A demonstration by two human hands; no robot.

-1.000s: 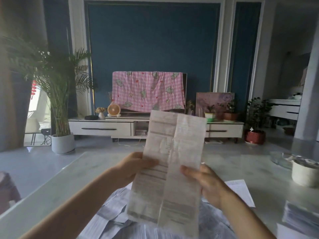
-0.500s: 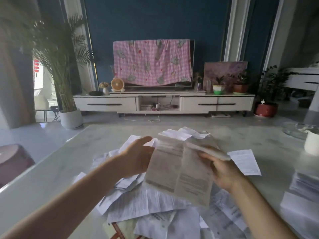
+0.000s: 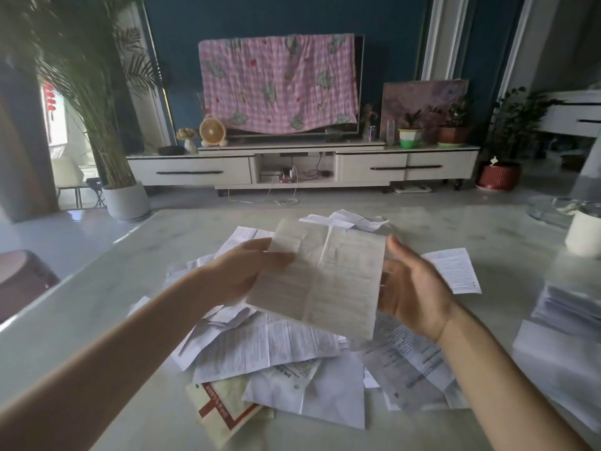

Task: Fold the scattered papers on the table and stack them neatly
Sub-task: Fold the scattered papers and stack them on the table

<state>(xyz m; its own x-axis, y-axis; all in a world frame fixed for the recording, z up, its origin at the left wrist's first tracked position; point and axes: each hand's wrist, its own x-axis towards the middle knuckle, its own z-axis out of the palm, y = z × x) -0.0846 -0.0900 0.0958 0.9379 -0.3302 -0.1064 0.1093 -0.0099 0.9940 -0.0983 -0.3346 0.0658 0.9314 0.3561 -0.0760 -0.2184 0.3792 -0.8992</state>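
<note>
Head view: left hand [image 3: 240, 275] pinches the creased sheet [image 3: 331, 278] by its left edge, right hand [image 3: 413, 288] lies open against the right, and this light, floppy paper looks best held by opposite edges.

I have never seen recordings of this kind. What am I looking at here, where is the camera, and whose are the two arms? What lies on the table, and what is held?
There is no machine here: a person works with bare hands. All the pictures come from one wide-angle camera worn on the person's head, looking forward and down, so the arms reach in from the bottom edge. The left hand pinches a creased printed sheet with its thumb on top. The right hand is at the sheet's right edge, palm toward it, with its fingers hidden behind the paper. Below, on the table, scattered papers lie in a loose heap. Near the right edge are a stack of papers and a white container. The job is to fold the papers and stack them.
</note>
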